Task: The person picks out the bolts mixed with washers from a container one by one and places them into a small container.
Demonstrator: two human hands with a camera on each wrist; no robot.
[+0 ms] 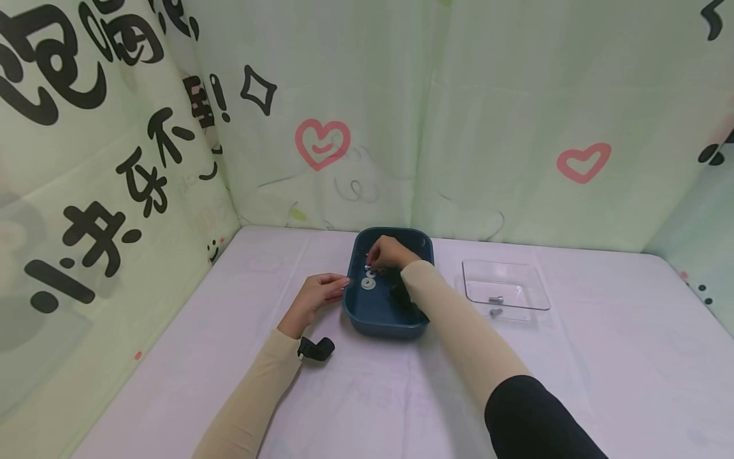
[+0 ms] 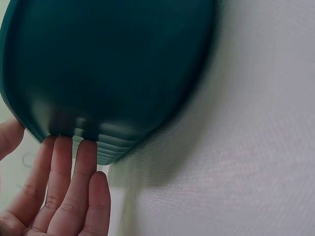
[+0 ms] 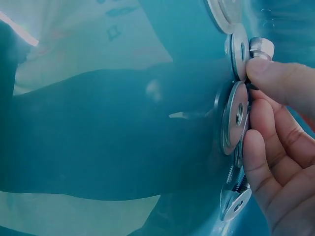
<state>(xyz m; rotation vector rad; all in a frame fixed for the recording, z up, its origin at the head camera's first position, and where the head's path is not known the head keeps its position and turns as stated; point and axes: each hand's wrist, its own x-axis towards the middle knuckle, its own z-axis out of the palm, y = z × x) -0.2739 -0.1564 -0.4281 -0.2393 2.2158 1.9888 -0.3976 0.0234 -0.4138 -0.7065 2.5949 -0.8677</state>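
Note:
A dark blue tray (image 1: 381, 325) stands near the back of the table. My left hand (image 1: 314, 299) holds its left edge, the thumb at the rim and the fingers (image 2: 61, 172) against the outer wall. Inside the tray, my right hand (image 1: 391, 253) pinches a metal bolt with a knurled head (image 3: 262, 47) between thumb and fingers; the bolt's shank is hidden. Several flat metal washers (image 1: 368, 283) lie beside that hand, and in the right wrist view one washer (image 3: 235, 118) is right by the fingertips. Threaded screws (image 3: 240, 180) show below the fingers.
To the right of the tray stands a clear plastic box (image 1: 530, 284), where short metal bolts (image 1: 496, 299) show. A black wrist camera (image 1: 317, 349) sits by the left wrist. Printed curtains (image 1: 487, 127) close off the back and sides of the white-covered table (image 1: 367, 401).

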